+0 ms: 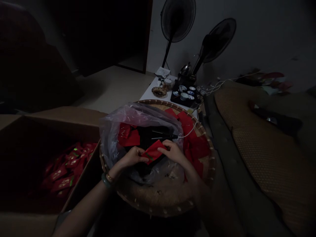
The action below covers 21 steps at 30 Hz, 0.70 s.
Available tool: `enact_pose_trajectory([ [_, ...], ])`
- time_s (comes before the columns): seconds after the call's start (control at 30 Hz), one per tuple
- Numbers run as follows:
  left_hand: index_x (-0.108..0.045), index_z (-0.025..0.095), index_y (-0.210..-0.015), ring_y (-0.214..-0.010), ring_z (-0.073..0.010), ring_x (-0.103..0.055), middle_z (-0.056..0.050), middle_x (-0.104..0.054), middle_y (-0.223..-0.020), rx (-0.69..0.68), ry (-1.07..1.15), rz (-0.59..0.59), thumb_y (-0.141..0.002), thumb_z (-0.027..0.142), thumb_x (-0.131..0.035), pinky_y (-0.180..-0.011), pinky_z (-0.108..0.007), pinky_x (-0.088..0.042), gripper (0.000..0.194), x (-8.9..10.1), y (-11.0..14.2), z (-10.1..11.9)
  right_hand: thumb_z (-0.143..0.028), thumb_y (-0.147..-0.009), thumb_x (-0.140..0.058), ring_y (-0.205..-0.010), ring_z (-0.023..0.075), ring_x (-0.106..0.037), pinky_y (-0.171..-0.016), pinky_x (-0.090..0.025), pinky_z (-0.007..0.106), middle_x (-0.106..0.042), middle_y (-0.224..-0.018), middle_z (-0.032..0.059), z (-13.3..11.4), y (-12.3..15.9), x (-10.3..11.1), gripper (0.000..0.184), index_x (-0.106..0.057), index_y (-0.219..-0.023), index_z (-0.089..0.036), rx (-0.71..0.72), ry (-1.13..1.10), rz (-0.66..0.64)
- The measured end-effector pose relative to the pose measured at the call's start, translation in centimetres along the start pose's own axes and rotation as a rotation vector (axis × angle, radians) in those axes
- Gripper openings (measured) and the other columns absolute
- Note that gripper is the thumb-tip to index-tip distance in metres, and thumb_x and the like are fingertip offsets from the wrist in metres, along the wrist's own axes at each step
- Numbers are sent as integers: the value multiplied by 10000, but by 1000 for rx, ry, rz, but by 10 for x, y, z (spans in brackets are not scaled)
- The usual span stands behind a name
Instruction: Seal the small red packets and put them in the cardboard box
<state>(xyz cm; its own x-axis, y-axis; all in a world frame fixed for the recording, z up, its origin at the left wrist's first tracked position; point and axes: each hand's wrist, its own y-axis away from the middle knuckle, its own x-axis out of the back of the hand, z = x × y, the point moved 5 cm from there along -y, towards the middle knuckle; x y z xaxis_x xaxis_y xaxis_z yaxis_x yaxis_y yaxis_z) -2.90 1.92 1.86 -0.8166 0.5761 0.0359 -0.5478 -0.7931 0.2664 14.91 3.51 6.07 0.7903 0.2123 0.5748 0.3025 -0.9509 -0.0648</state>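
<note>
Between my two hands is a small red packet [153,152] with a green mark, held over a round woven tray [148,197]. My left hand [132,157], with bangles at the wrist, pinches its left end. Fingers of my right hand [172,152] are closed on its right end. Below and behind lies an open clear plastic bag [111,131] with dark contents and red packets [130,137] in it. A dark device [170,136] with a white cord rests there; its kind is unclear. More red packets [195,144] lie along the tray's right side.
At left stands an open cardboard box [81,117] holding many red packets [66,169]. Behind the tray is a white table [150,93] with a black tea tray [176,98], cups and a kettle [185,69]. Two fans [218,39] stand farther back. A sofa with a woven mat [259,144] is at right.
</note>
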Motion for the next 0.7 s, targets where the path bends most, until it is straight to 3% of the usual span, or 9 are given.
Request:
enact_pose_trajectory([
  [0.17,-655,130,-846,-636,-119,-557,13,-654,-727,-57,54,41,-558,255,-756,-604,-215,-428,330,-11,-2,7,-347,-734,-664,-619,114,-524,-564,-371,215,-572,-679,-8,-2,0,-20,191,-667,-687,-162,-42,38,-40],
  [0.3,-625,101,-719,-536,-86,-491,44,-572,-589,34,118,6,-514,293,-776,-530,-201,-388,319,-25,-7,-1,-387,-733,-666,-561,93,-467,-515,-316,205,-522,-598,-25,-6,0,-30,281,-626,-585,-152,-2,21,-64],
  [0.47,-604,95,-643,-489,-61,-434,63,-517,-530,99,167,10,-483,301,-789,-497,-190,-347,320,-27,-9,-11,-400,-726,-671,-551,83,-441,-518,-295,205,-491,-568,-37,-4,0,-23,333,-581,-536,-141,31,28,-137],
  [0.6,-635,99,-744,-528,-70,-479,60,-556,-582,56,191,-7,-506,284,-786,-534,-192,-379,337,-27,-7,-7,-387,-715,-684,-578,88,-462,-542,-306,203,-502,-583,-38,-3,0,-19,306,-588,-554,-145,85,56,-246],
  [0.7,-619,111,-803,-551,-81,-521,59,-593,-613,33,172,-2,-468,226,-805,-549,-195,-408,400,-28,-5,-3,-378,-746,-657,-570,91,-457,-538,-303,207,-504,-570,-33,-4,-1,-18,307,-588,-560,-144,72,85,-224],
])
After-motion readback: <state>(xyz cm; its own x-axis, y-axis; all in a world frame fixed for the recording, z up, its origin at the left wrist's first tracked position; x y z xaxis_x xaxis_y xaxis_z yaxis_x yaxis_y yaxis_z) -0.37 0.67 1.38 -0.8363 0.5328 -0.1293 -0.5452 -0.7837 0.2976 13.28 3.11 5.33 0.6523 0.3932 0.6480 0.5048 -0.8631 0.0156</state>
